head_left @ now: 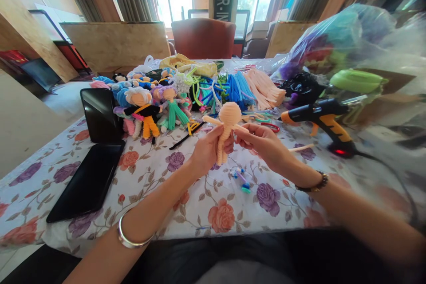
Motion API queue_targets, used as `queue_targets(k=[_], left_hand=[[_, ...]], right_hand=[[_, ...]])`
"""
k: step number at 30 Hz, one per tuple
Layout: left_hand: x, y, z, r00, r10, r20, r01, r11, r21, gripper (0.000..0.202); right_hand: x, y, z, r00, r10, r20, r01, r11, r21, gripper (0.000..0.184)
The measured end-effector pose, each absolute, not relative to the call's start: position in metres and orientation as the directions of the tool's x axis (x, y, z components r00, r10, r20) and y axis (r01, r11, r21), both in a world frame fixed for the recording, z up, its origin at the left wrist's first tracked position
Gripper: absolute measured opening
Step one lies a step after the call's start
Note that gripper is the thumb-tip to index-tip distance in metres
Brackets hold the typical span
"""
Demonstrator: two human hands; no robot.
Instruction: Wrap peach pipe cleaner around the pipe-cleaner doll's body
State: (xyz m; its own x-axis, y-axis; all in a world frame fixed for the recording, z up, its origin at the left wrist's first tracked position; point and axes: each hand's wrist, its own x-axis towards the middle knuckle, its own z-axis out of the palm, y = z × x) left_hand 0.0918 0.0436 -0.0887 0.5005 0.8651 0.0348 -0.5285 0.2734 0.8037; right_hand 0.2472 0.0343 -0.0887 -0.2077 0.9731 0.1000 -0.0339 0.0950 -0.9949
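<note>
A bare peach doll body (229,115), made of coiled fuzzy stems with a round head, two arms and legs, is held upright above the table. My left hand (209,148) is closed around its torso and legs. With fingertips pinched, my right hand (261,140) grips the doll's arm on the right side. Small blue, purple and green scraps (244,182) lie on the cloth below the hands. Just behind the doll are a black stem (186,136) and a pair of red-handled scissors (271,127), partly visible.
A hot glue gun (324,117) with a red light and trailing cord stands at right. Finished dolls (143,106) crowd the left back, beside bundles of blue stems (238,91) and peach stems (262,86). A black tablet (88,182) and an upright phone (99,115) occupy the left.
</note>
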Motion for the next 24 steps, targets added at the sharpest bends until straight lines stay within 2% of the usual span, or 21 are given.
queue_targets(k=[5, 10, 15, 18, 24], left_hand=[[0.0927, 0.0426, -0.0881, 0.476, 0.879, 0.020, -0.521, 0.264, 0.812, 0.042], [0.0921, 0.0412, -0.0895, 0.487, 0.872, 0.052, -0.535, 0.250, 0.807, 0.042], [0.0903, 0.0404, -0.0898, 0.554, 0.830, 0.060, -0.541, 0.305, 0.784, 0.046], [0.0888, 0.0404, -0.0884, 0.614, 0.788, 0.039, -0.530, 0.375, 0.760, 0.049], [0.0851, 0.0395, -0.0870, 0.720, 0.694, -0.011, -0.491, 0.521, 0.698, 0.050]], right_hand=[[0.2455, 0.0345, -0.0904, -0.299, 0.953, 0.036, -0.146, -0.008, -0.989, 0.035], [0.2448, 0.0334, -0.0889, -0.299, 0.953, 0.039, -0.176, -0.015, -0.984, 0.035], [0.2469, 0.0337, -0.0873, -0.290, 0.955, 0.064, -0.161, 0.017, -0.987, 0.033], [0.2480, 0.0333, -0.0860, -0.261, 0.959, 0.112, -0.117, 0.084, -0.990, 0.028], [0.2515, 0.0340, -0.0847, -0.191, 0.931, 0.311, 0.024, 0.321, -0.947, 0.025]])
